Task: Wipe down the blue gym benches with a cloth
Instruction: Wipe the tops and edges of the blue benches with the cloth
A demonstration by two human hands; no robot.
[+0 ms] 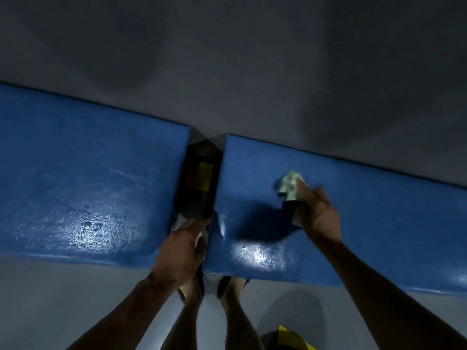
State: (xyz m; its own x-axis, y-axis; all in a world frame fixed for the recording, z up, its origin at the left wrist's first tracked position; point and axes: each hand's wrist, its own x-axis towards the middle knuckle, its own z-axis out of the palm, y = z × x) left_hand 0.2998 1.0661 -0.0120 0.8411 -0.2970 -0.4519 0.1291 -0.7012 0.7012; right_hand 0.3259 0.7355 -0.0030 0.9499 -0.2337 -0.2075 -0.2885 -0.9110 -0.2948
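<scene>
Two blue padded benches stand end to end below me. The left bench (83, 188) shines with wet streaks and droplets. On the right bench (374, 223) my right hand (319, 214) grips a crumpled pale green cloth (290, 185) pressed onto the pad; hand and cloth are motion-blurred. A wet glossy patch lies near that bench's front edge. My left hand (180, 246) rests with fingers spread at the front of the gap between the benches, holding nothing.
A narrow dark gap (199, 183) with a black frame and a yellow label separates the benches. A grey wall rises behind them. My legs and sandalled feet (227, 286) stand on the grey floor in front. A yellow and black object (290, 339) lies at the bottom edge.
</scene>
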